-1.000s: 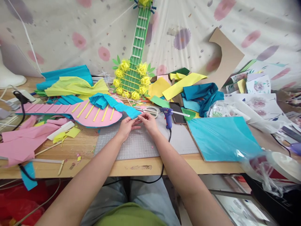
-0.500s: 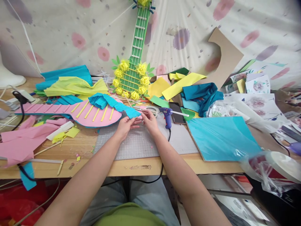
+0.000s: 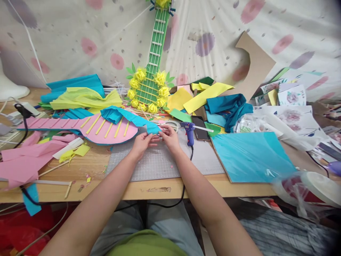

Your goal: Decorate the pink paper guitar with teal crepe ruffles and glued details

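Between my two hands, a strip of blue crepe paper (image 3: pixel 137 120) is pinched near its end. My left hand (image 3: pixel 142 144) grips its lower edge with thumb and forefinger, the other fingers stretched to the right. At the strip's right end, my right hand (image 3: pixel 169 138) pinches the edge with its fingertips. The strip's bunched other end lies over a pink guitar-shaped cutout (image 3: pixel 97 128) with yellow sticks on it. Under my hands is a grey cutting mat (image 3: pixel 157 163). Scissors (image 3: pixel 174 125) lie just behind my right hand, partly hidden.
A blue glue gun (image 3: pixel 189 133) and a phone (image 3: pixel 200 128) lie right of my hands. A blue sheet pack (image 3: pixel 253 156) rests farther right. A green paper guitar (image 3: pixel 150 89) with yellow flowers leans behind. Pink paper (image 3: pixel 29 158) and scraps cover the left.
The strip's held end now turns up and shows a broader face above my fingers. My hands stay in nearly the same place.
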A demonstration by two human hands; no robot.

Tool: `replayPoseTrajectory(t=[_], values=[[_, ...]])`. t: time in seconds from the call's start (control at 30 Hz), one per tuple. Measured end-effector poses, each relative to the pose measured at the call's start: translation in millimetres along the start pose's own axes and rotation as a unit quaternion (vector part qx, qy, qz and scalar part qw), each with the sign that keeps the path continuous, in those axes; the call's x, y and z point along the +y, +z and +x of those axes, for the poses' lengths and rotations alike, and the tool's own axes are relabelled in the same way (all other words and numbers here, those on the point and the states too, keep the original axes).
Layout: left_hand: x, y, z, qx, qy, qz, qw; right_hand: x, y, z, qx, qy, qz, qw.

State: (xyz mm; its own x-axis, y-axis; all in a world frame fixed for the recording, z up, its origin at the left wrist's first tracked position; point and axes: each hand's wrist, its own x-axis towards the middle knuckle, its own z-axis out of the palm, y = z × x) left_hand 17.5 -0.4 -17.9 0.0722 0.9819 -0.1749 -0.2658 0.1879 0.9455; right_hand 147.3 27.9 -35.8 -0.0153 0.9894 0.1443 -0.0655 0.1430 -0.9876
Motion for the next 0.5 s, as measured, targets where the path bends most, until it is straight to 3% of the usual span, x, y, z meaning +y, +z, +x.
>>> replayPoseTrajectory(t=[0.5], values=[[-2, -0.1, 2, 0.035, 0.007, 0.031, 0.999, -10, 4, -8, -0.043, -0.005, -0.001, 0.999]])
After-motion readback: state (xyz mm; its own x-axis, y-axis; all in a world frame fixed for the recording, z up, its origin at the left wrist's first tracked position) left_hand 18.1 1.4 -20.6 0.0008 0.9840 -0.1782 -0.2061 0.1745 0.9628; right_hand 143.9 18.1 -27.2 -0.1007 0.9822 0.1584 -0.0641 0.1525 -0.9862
